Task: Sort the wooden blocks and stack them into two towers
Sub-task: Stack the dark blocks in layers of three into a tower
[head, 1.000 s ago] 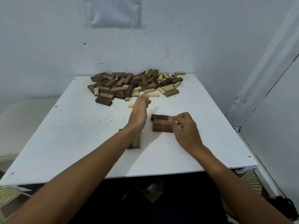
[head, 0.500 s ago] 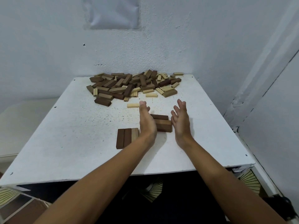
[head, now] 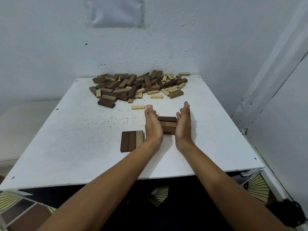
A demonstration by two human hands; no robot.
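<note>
A row of brown blocks lies crosswise near the middle of the white table. My left hand and my right hand stand on edge with straight fingers, pressing the row's two ends between the palms. To the left of my left wrist lies a second flat row of three blocks, two dark and one lighter. A big pile of loose dark and pale blocks covers the far end of the table. One pale block lies alone just past my left fingertips.
White walls close off the table at the back and right. The table's near edge runs under my forearms, with a dark gap and patterned floor below. A low white surface stands to the left.
My left hand drew back from the pile and came down beside the right-hand row. My right hand let go of a block and straightened; both palms have closed in on the row's ends.
</note>
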